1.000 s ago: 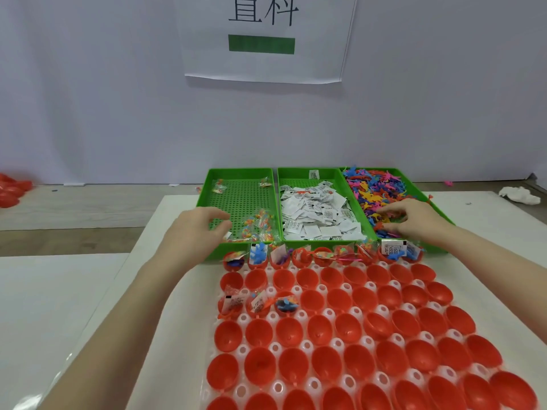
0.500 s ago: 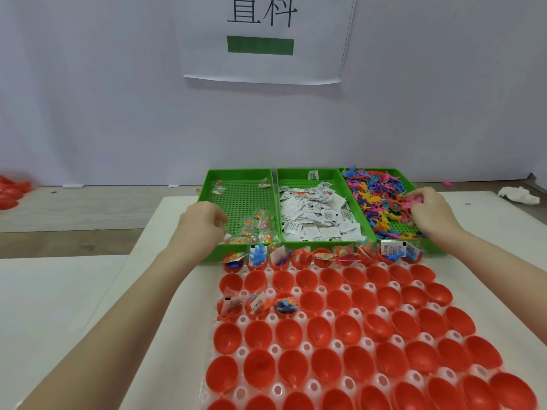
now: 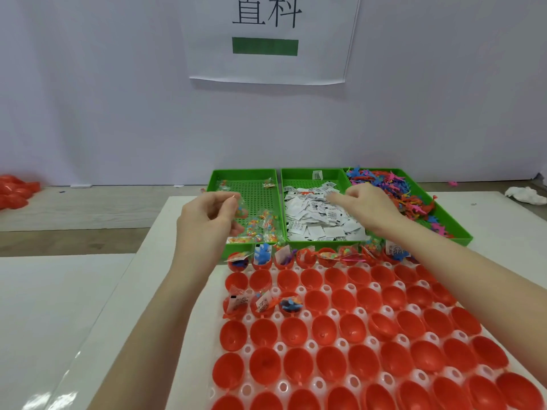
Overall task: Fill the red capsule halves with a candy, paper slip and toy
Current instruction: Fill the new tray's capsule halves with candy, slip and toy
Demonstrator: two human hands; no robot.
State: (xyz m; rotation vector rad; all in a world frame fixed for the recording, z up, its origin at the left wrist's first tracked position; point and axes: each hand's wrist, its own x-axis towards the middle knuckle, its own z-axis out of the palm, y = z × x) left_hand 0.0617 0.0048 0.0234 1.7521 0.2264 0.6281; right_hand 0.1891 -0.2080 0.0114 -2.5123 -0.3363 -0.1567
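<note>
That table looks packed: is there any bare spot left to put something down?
Yes. Bare white table lies left of the candy tray, and more to the right of the toy tray, short of the crumpled tissue. The middle is crowded: three trays side by side, the capsule halves close in front, both arms above.

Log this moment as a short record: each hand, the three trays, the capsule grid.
left hand: holds a clear candy packet above the left tray
right hand: over the paper slips in the middle tray; grip unclear
right tray: holds coloured toys
capsule halves: far row filled; three in the third row hold items; others empty
</note>
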